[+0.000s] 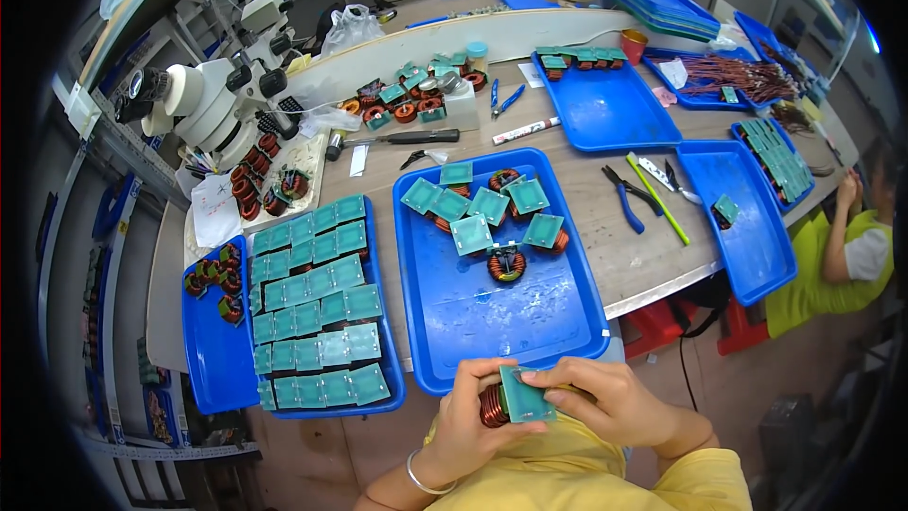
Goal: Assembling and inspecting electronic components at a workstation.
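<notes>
In front of my yellow shirt, my left hand (465, 424) grips a copper-wound toroidal coil (492, 407) topped by a square green circuit board (528, 401). My right hand (605, 399) is closed, its thumb and forefinger at the board's upper right edge. Whatever thin thing those fingers may pinch is too small to make out. Just beyond my hands lies a blue tray (473, 331) with several board-topped coils (471, 235) in its far half. One coil (506, 265) there shows its copper winding toward me.
To the left, a blue tray (397, 396) holds rows of green-boarded coils, beside a smaller tray (219, 369). A microscope (194, 99) stands far left. Pliers (621, 203), a yellow-green stick (662, 203) and tweezers (679, 182) lie to the right. Another person (832, 265) sits at far right.
</notes>
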The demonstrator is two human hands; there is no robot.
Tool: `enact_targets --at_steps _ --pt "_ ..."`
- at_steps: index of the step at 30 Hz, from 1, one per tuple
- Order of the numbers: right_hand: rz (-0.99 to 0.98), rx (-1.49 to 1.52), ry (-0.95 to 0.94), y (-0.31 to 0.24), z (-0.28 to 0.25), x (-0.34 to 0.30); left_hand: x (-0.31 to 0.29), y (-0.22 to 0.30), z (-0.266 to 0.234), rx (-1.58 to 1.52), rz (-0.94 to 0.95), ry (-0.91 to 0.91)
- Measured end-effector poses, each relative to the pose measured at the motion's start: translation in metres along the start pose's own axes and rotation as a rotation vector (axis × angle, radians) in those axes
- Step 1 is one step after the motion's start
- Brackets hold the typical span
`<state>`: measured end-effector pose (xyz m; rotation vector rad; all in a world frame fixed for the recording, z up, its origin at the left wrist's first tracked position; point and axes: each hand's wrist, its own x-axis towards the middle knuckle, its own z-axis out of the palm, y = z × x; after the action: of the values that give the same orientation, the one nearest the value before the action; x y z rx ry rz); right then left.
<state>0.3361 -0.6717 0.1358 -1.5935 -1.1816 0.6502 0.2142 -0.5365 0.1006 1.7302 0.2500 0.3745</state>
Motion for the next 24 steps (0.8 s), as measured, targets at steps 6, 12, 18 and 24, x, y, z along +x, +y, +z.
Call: enact_targets --at_steps 6,12,18,24 --pt "-0.019 -0.008 0.045 0.002 0.003 -0.002 0.001 0.001 0.001 -0.024 0.024 0.026" --pt "-0.019 0.024 0.07 0.003 0.008 -0.002 0.001 -0.001 -0.001 0.021 0.055 0.015" --pt "0.001 0.081 0.048 0.001 0.001 -0.001 0.0 -0.001 -0.003 -0.025 0.035 0.016" --pt "0.135 0.164 0.033 0.0 -0.005 -0.002 0.0 0.0 -0.005 0.043 0.043 0.01"
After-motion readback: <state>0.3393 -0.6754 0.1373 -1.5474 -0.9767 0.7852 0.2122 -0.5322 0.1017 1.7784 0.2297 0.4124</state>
